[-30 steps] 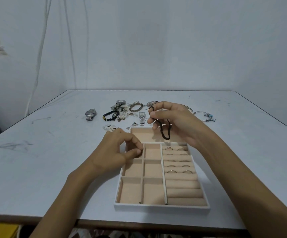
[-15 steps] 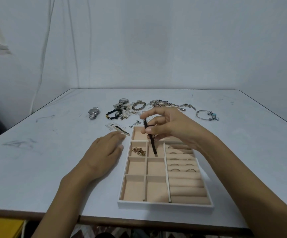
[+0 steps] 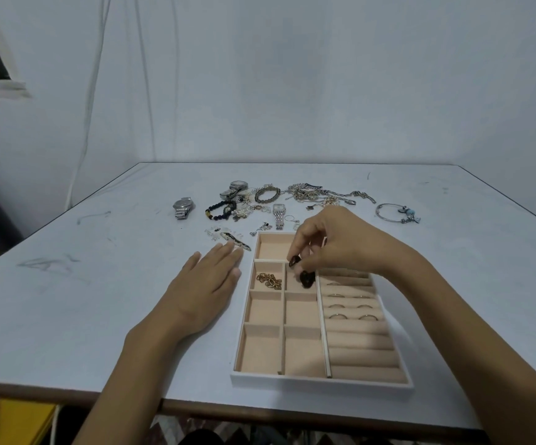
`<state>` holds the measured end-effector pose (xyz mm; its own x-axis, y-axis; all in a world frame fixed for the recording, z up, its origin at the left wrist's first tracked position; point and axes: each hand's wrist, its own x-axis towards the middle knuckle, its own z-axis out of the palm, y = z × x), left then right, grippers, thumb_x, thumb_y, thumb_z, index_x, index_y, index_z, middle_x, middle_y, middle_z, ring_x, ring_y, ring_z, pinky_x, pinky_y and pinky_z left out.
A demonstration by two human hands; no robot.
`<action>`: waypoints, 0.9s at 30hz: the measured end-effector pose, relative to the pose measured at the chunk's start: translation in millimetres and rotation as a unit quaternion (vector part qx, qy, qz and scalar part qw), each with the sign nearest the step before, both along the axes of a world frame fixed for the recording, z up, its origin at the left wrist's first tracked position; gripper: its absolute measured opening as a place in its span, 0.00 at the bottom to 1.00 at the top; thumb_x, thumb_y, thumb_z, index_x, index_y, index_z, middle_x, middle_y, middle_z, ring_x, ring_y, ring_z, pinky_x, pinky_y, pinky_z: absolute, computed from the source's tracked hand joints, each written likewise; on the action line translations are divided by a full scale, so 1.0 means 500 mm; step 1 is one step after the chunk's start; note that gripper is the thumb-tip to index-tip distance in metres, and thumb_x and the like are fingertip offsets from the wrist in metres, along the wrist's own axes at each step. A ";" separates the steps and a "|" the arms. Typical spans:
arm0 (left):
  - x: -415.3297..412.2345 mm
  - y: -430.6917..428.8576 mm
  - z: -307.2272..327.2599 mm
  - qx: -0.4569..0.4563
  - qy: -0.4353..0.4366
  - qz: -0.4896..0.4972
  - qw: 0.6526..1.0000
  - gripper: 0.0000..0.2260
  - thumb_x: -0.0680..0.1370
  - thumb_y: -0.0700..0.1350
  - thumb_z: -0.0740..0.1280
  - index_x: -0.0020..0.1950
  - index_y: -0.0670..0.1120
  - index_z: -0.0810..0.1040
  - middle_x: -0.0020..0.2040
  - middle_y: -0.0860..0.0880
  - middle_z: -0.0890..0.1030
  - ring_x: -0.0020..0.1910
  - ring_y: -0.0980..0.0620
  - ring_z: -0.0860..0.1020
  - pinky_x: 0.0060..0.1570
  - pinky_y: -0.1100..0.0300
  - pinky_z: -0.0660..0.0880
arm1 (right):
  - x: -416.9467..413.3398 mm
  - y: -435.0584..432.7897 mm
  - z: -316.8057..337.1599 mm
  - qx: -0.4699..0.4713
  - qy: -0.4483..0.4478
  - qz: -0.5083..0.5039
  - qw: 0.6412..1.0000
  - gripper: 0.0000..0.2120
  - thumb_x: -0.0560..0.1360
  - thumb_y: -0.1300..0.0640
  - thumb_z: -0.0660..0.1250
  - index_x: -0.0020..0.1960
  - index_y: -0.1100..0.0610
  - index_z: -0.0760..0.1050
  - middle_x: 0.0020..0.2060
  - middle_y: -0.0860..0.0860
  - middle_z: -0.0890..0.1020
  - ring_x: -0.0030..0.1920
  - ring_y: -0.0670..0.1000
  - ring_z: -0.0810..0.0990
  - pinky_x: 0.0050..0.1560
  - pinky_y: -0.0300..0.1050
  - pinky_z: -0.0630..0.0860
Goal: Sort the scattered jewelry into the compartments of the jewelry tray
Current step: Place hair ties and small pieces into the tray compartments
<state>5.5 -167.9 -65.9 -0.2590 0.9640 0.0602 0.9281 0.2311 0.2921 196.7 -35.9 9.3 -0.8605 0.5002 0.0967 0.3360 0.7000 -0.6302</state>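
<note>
A white jewelry tray (image 3: 321, 382) with beige compartments lies near the table's front edge. My right hand (image 3: 334, 244) hovers over its upper middle and pinches a black cord bracelet (image 3: 307, 278), whose bunched end rests in a small square compartment. Gold earrings (image 3: 270, 280) fill the compartment to its left. Several rings (image 3: 351, 306) sit in the ring rolls on the right. My left hand (image 3: 205, 285) lies flat on the table, fingers straight, beside the tray's left wall. Scattered jewelry lies beyond the tray.
Behind the tray are a silver watch (image 3: 183, 207), a black bead bracelet (image 3: 221, 209), a square-faced watch (image 3: 279, 215), a chain heap (image 3: 311, 194) and a silver bangle (image 3: 396, 213). A patterned hair clip (image 3: 234, 241) lies by my left fingertips. The table's front edge (image 3: 67, 388) is close.
My right hand has lowered the black cord bracelet from hanging above the tray into the small compartment, where it bunches up. My left hand has left the tray and flattened on the table.
</note>
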 end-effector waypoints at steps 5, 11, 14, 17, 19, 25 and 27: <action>0.003 -0.001 0.003 0.002 -0.002 0.000 1.000 0.22 0.84 0.51 0.46 0.78 0.53 0.51 0.78 0.57 0.49 0.77 0.60 0.45 0.74 0.59 0.41 | -0.008 -0.011 -0.016 0.043 -0.059 0.001 0.997 0.09 0.62 0.60 0.79 0.40 0.53 0.81 0.29 0.45 0.83 0.28 0.37 0.74 0.32 0.34 0.67; 0.002 0.000 0.002 0.000 -0.001 0.002 1.000 0.22 0.84 0.51 0.45 0.78 0.53 0.50 0.78 0.57 0.49 0.77 0.61 0.45 0.75 0.59 0.41 | -0.015 -0.016 -0.014 0.149 -0.100 -0.004 0.984 0.04 0.65 0.52 0.77 0.39 0.49 0.83 0.28 0.40 0.80 0.30 0.36 0.73 0.33 0.38 0.67; 0.006 -0.002 0.005 0.004 -0.007 0.003 1.000 0.22 0.84 0.50 0.46 0.78 0.53 0.51 0.78 0.57 0.49 0.77 0.61 0.45 0.75 0.59 0.41 | -0.001 -0.009 -0.003 0.089 -0.106 0.036 0.990 0.04 0.73 0.55 0.71 0.45 0.49 0.85 0.35 0.42 0.84 0.35 0.39 0.78 0.38 0.40 0.74; 0.007 -0.003 0.006 0.002 -0.005 0.004 1.000 0.22 0.84 0.50 0.46 0.78 0.53 0.51 0.78 0.57 0.49 0.77 0.61 0.45 0.75 0.59 0.41 | 0.022 -0.003 0.017 0.012 -0.095 0.058 0.994 0.12 0.75 0.65 0.66 0.51 0.52 0.84 0.42 0.43 0.86 0.42 0.39 0.81 0.38 0.28 0.72; 0.007 -0.003 0.007 -0.001 -0.002 0.005 1.000 0.22 0.84 0.50 0.46 0.78 0.53 0.50 0.78 0.57 0.48 0.77 0.61 0.45 0.75 0.59 0.41 | 0.034 0.003 0.027 -0.009 -0.098 0.065 0.993 0.14 0.73 0.66 0.67 0.51 0.50 0.84 0.37 0.41 0.84 0.36 0.41 0.79 0.36 0.29 0.70; 0.008 -0.004 0.009 -0.003 0.000 0.005 1.000 0.21 0.84 0.50 0.45 0.78 0.53 0.51 0.78 0.57 0.49 0.77 0.60 0.45 0.74 0.59 0.41 | 0.022 0.010 0.012 0.014 -0.068 0.060 0.996 0.04 0.69 0.55 0.76 0.43 0.48 0.85 0.33 0.56 0.81 0.31 0.47 0.73 0.34 0.40 0.67; 0.008 -0.003 0.008 -0.003 0.002 0.003 1.000 0.22 0.84 0.53 0.44 0.78 0.53 0.51 0.78 0.57 0.49 0.77 0.60 0.45 0.75 0.59 0.41 | 0.011 0.008 0.003 0.050 -0.064 0.042 0.996 0.03 0.68 0.55 0.76 0.41 0.48 0.85 0.31 0.46 0.83 0.32 0.43 0.75 0.35 0.36 0.70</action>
